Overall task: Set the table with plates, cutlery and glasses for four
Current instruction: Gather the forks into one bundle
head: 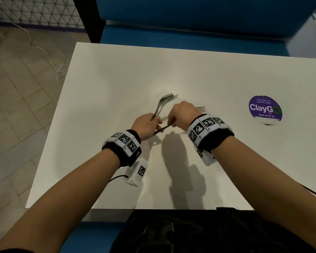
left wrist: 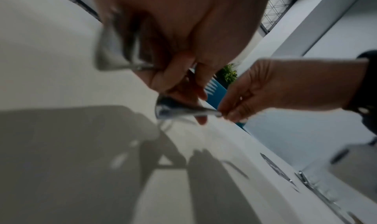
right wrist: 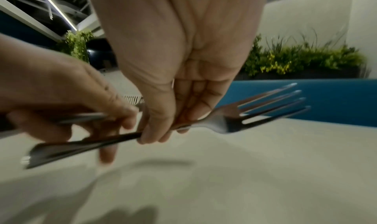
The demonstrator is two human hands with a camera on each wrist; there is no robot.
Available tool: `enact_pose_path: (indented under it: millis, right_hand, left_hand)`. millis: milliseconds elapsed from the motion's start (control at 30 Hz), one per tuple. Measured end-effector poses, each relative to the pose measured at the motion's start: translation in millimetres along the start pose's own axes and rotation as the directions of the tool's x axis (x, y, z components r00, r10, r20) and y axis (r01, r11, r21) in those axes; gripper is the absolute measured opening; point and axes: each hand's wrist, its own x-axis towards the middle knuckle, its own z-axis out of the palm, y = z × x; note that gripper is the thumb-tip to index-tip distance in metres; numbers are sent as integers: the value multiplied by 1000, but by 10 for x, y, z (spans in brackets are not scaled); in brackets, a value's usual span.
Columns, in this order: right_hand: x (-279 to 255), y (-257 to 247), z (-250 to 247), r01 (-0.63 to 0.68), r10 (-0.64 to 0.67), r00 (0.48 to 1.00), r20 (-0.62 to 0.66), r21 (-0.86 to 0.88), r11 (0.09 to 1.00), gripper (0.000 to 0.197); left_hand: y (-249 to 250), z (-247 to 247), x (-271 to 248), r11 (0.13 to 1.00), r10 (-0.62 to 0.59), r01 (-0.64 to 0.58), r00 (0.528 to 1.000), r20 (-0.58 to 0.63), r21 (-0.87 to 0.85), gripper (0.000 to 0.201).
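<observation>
**Op A:** From my seat, the right hand pinches a single fork at the neck, thumb against fingertips, tines aimed far-right, and it's lifted clear of the white table.

**Op B:** I've got the left hand wrapped round a bundle of cutlery, heads fanning up and away. How many pieces, I can't tell; it's blurred.

**Op A:** The single fork's handle end lies right by the left fingers. I reckon that's the snag: pull it sideways and it could catch the bundle and drag a piece loose.

**Op B:** Agreed, and that pinch is light for a long fork; it could swivel and clatter down.

**Op A:** No plates or glasses in my view. Just the purple sticker far right.

**Op B:** So I judge we're early.
</observation>
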Motion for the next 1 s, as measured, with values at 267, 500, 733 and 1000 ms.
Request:
enact_pose_path:
  millis: [267, 500, 733, 1000]
  right_hand:
    - [76, 128, 4, 147, -144, 980, -136, 15, 989, 15]
    - [112, 168, 287, -187, 426, 900, -92, 801, 568, 24]
    - [115, 145, 170, -134, 366, 930, 44, 966, 223, 15]
    - [138, 61, 179, -89, 339, 941, -26, 944, 319, 15]
  left_hand:
    - [53, 198, -14, 921, -73, 118, 988, 134, -372, 32]
    - [136, 171, 15, 859, -80, 123, 991, 108, -497, 32]
    - [189, 190, 49, 913, -49, 53, 999, 21, -404, 34]
    - [212, 216, 56, 910, -16, 2, 999, -29, -414, 31]
